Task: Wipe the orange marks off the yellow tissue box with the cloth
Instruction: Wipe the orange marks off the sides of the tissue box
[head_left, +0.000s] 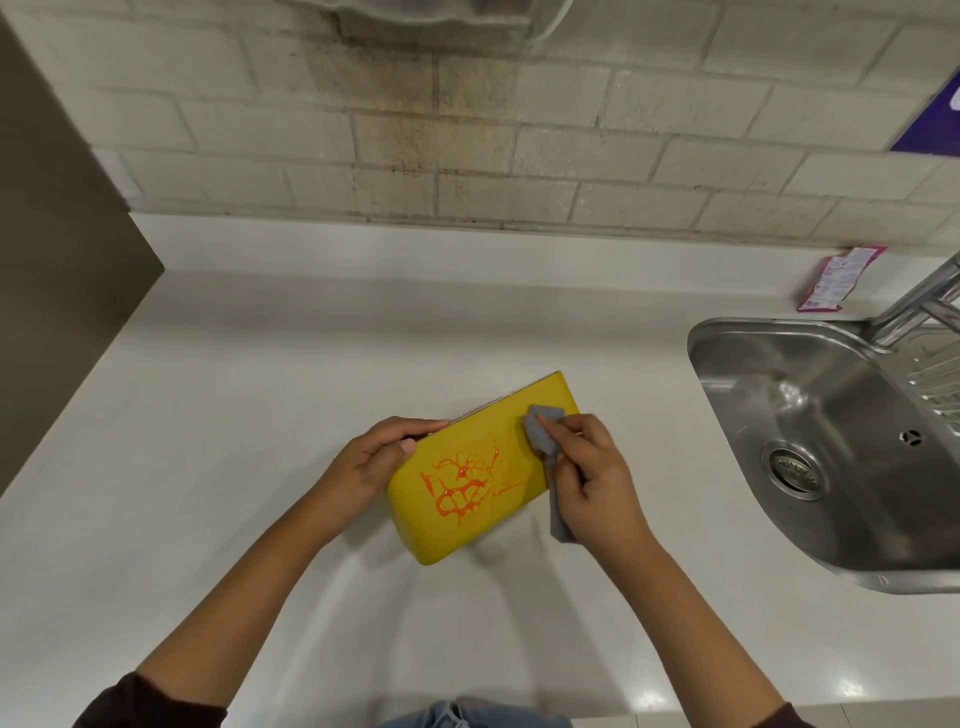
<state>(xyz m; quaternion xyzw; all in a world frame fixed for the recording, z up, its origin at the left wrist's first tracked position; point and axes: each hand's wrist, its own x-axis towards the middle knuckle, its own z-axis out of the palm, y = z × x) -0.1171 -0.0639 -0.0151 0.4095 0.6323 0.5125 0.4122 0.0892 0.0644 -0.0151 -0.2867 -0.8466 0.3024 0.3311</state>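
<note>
A yellow tissue box (498, 415) lies at an angle on the white counter (249, 374), its broad face up. Orange marks (460, 483) form a tangled web on the lower left half of that face. My left hand (371, 462) grips the box's left long edge, thumb on the face. My right hand (592, 478) holds a grey cloth (543, 426) bunched under the fingertips and pressed on the box's upper right part, away from the marks. A tail of the cloth hangs below my palm.
A steel sink (810, 415) with drain and tap sits to the right, a wire rack at its far edge. A pink sachet (836, 280) lies by the tiled wall. A dark panel bounds the counter on the left.
</note>
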